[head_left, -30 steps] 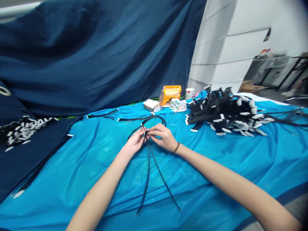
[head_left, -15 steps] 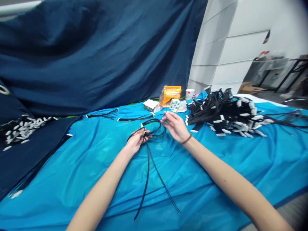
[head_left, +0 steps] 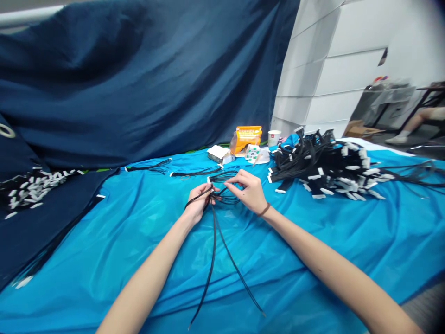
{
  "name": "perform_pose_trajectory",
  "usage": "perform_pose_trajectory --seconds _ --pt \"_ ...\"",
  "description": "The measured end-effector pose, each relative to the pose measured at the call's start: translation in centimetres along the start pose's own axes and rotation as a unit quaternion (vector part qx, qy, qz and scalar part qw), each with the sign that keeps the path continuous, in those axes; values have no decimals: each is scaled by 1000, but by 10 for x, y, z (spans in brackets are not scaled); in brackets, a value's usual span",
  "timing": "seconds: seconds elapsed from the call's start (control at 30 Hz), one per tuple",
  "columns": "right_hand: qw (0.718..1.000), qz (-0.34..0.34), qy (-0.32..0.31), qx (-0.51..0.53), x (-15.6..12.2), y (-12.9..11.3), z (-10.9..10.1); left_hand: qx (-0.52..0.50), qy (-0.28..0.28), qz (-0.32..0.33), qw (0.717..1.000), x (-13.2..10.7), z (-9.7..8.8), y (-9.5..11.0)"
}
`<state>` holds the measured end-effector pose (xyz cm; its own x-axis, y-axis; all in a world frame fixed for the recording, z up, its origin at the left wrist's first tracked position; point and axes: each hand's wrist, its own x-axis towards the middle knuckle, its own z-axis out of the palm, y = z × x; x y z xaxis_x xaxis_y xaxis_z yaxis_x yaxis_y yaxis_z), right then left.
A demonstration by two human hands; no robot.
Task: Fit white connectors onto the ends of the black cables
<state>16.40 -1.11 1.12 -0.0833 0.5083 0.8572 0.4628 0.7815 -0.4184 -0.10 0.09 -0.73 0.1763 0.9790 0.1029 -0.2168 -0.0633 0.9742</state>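
My left hand (head_left: 199, 204) is closed on a bundle of thin black cables (head_left: 212, 241) at the spot where they gather. Above that spot the cables form a small loop, and their long ends trail toward me over the blue table cover (head_left: 313, 232). My right hand (head_left: 247, 189) pinches the loop's right side, just beside the left hand. A dark band circles my right wrist.
A big heap of black cables with white tags (head_left: 327, 164) lies at the right. An orange pouch (head_left: 246, 138), a paper cup (head_left: 274, 137) and small boxes (head_left: 219, 153) stand at the back. More white-tagged cables (head_left: 31, 188) lie on dark cloth at the left. A dark blue curtain (head_left: 139, 79) hangs behind.
My right hand let go, swung up and right away from the cables, then came back and pinched the loop again. The left hand kept its grip, and the loop shrank.
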Motion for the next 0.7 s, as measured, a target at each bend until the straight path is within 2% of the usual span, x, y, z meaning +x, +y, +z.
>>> perform_pose_trajectory --seconds 0.43,0.7 --pt "1000 -6 -9 -6 -1 0 1 15 5 12 1000 -3 5 4" --pt "1000 -13 -17 -8 -2 1 1 36 -12 19 999 0 1 -3"
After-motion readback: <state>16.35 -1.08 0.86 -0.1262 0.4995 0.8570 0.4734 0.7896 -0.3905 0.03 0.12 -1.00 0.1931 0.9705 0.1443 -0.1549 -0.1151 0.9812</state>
